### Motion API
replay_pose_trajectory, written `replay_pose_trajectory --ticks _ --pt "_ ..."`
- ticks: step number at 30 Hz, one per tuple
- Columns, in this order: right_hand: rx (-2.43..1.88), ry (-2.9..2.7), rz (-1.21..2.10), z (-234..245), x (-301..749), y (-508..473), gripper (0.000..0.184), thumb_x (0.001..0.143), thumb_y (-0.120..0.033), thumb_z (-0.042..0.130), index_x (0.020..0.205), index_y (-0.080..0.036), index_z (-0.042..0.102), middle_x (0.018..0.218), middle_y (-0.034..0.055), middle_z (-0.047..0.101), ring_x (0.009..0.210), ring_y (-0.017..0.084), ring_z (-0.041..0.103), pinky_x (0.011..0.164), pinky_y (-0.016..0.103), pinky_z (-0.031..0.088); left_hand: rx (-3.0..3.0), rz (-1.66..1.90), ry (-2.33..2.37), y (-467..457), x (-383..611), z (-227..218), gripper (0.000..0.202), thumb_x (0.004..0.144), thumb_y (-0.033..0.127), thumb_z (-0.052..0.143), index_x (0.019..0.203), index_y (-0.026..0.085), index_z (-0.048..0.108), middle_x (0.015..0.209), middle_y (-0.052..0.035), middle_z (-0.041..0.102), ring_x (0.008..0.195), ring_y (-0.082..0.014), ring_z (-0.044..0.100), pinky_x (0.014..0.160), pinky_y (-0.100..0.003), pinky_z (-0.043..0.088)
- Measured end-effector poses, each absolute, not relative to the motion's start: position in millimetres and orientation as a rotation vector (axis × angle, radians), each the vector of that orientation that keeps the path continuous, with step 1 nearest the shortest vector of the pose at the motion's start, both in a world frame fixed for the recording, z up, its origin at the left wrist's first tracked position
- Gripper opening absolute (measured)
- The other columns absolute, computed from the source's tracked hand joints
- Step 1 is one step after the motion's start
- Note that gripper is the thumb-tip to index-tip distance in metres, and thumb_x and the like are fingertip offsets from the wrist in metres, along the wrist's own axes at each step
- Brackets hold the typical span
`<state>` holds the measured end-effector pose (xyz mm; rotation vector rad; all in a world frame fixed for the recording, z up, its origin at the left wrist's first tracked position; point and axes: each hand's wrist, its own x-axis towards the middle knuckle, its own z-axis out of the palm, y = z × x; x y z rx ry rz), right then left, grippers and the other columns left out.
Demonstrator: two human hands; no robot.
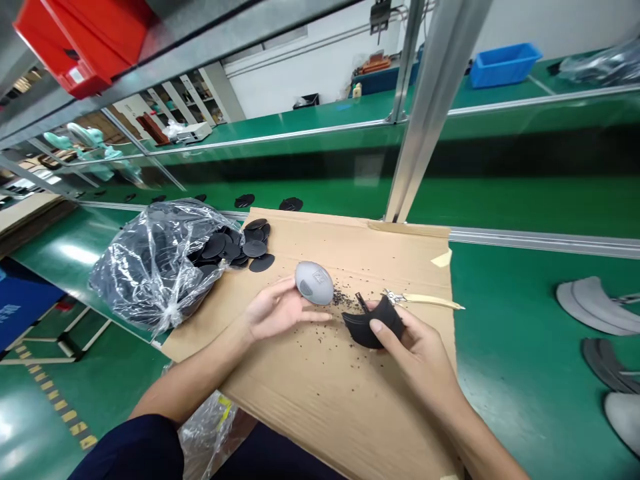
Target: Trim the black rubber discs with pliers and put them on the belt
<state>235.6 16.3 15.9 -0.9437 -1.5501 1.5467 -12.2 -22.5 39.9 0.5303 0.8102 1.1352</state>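
Observation:
My left hand (283, 310) lies palm up over the cardboard sheet (320, 407), holding a grey oval moulded shell (314, 283) on its fingers. My right hand (417, 350) grips a curved black rubbery piece (373, 325), with the thumb pressed on its outer side. A thin black strip sticks up from that piece. Just beyond my right hand lies a metal-tipped tool with a cream handle (427, 301). Black crumbs (345, 301) are scattered on the cardboard between my hands. To the left, a clear plastic bag (155, 267) spills several flat black discs (255, 249).
Green workbench tops (515, 333) surround the cardboard, with aluminium posts (417, 113) rising beyond it. Several curved grey and black pieces (595, 307) lie at the right edge. A red bin (80, 47) hangs overhead at left, and a blue bin (505, 65) stands far right.

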Motion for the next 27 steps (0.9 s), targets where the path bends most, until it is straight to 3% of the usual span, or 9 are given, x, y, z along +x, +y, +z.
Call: replay_pose_trajectory --ticks 3,5,7,14,20,24,27 --pt "-0.937 -1.543 1.569 18 238 17 0.046 0.091 -0.049 0.066 0.126 -0.018 0.068 0.111 0.0116 0.072 0.106 0.030 0.068 0.070 0.036 0.062 0.531 1.085 0.773 -12 7 37 0.045 0.090 0.057 0.062 0.111 0.017 0.064 0.115 -0.0122 0.069 0.095 -0.0240 0.071 0.082 -0.042 0.060" --pt "-0.942 -1.560 1.589 17 239 17 0.044 0.092 -0.050 0.065 0.121 -0.017 0.069 0.106 0.0105 0.073 0.100 0.029 0.068 0.074 0.037 0.061 0.693 1.110 0.875 -11 14 32 0.039 0.086 0.046 0.072 0.108 0.015 0.065 0.108 -0.0097 0.071 0.086 -0.0175 0.070 0.075 -0.030 0.058" --pt "-0.953 -1.578 1.626 15 239 16 0.041 0.092 -0.051 0.065 0.113 -0.017 0.070 0.102 0.0094 0.072 0.095 0.027 0.068 0.077 0.036 0.059 0.923 1.162 0.993 -14 20 27 0.036 0.084 0.033 0.077 0.112 0.015 0.063 0.102 -0.0074 0.071 0.084 -0.0146 0.068 0.075 -0.025 0.056" --pt "-0.955 -1.690 1.741 13 237 11 0.037 0.093 -0.054 0.064 0.090 -0.017 0.068 0.080 0.0028 0.064 0.072 0.018 0.058 0.062 0.026 0.049 1.800 1.111 1.259 -29 27 16 0.035 0.094 0.025 0.063 0.129 0.025 0.062 0.118 -0.0086 0.063 0.106 -0.0183 0.061 0.090 -0.033 0.054" --pt "-0.952 -1.766 1.658 10 235 9 0.032 0.097 -0.048 0.062 0.096 -0.018 0.070 0.079 0.0019 0.065 0.071 0.017 0.058 0.063 0.027 0.048 2.135 1.146 1.228 -30 26 9 0.050 0.097 0.019 0.057 0.145 0.028 0.049 0.116 -0.0089 0.060 0.101 -0.0164 0.060 0.083 -0.031 0.056" --pt "-0.905 -1.839 1.480 11 232 5 0.022 0.099 -0.038 0.060 0.101 -0.019 0.070 0.087 0.0031 0.070 0.082 0.019 0.064 0.074 0.030 0.053 2.197 1.165 1.200 -32 28 7 0.050 0.098 0.017 0.055 0.146 0.025 0.047 0.114 -0.0102 0.061 0.100 -0.0163 0.060 0.081 -0.030 0.057" --pt "-0.848 -1.900 1.351 16 232 2 0.014 0.100 -0.031 0.059 0.098 -0.020 0.068 0.085 0.0029 0.070 0.073 0.017 0.065 0.066 0.027 0.052 2.025 1.232 1.187 -33 28 9 0.046 0.094 0.025 0.064 0.139 0.020 0.054 0.109 -0.0096 0.067 0.098 -0.0169 0.063 0.080 -0.030 0.058"
